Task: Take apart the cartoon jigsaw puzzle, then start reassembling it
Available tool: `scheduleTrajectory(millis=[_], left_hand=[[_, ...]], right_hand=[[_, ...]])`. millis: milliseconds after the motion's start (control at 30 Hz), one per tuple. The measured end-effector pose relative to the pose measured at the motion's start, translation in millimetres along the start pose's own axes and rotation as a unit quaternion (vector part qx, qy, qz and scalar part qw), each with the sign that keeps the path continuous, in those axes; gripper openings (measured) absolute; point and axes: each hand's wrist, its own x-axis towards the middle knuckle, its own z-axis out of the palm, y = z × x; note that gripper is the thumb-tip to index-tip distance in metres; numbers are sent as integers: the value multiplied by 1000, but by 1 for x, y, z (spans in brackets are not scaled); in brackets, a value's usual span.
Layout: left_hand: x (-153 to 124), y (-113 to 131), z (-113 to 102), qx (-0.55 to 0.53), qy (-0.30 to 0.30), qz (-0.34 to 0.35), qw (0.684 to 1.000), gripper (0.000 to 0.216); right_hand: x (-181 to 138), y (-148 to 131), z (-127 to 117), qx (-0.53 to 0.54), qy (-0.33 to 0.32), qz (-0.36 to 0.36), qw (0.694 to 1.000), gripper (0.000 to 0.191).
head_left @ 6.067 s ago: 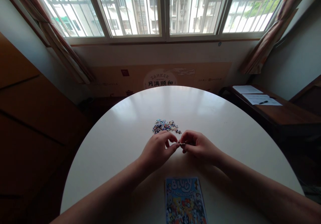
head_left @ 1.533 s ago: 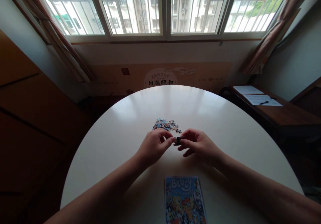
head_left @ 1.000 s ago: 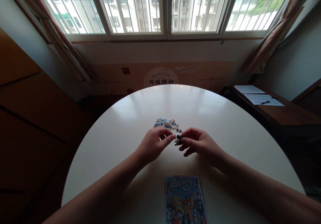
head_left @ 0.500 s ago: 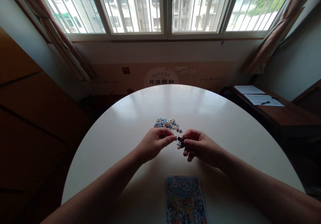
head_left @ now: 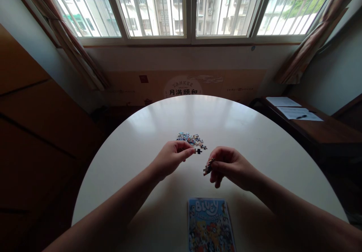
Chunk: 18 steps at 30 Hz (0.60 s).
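Observation:
My left hand [head_left: 169, 158] pinches a small dark puzzle piece [head_left: 198, 151] between thumb and forefinger, just in front of the heap of loose puzzle pieces [head_left: 192, 139]. To its right and a little nearer to me, my right hand [head_left: 229, 167] is closed on a joined cluster of puzzle pieces [head_left: 207, 167], held above the white round table [head_left: 254, 139]. The two hands are apart, with a gap between them.
A colourful puzzle box [head_left: 210, 225] lies at the table's near edge. A dark side table [head_left: 313, 127] with papers [head_left: 298, 113] and a pen stands at the right. Brown wooden panels rise on the left, and a window with curtains lies beyond.
The hands, which held their pieces together, have parted. My right hand dropped down and toward me with the cluster. My left hand stayed up with a single piece.

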Motion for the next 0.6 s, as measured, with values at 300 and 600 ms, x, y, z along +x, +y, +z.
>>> scheduleTrajectory(millis=[300, 600], left_hand=[[15, -15, -22, 254, 116, 32, 960, 21], [26, -27, -26, 355, 197, 45, 913, 19]], right_hand=[[8, 4, -3, -15, 68, 34, 997, 41], [9, 8, -5, -25, 89, 20, 996, 42]])
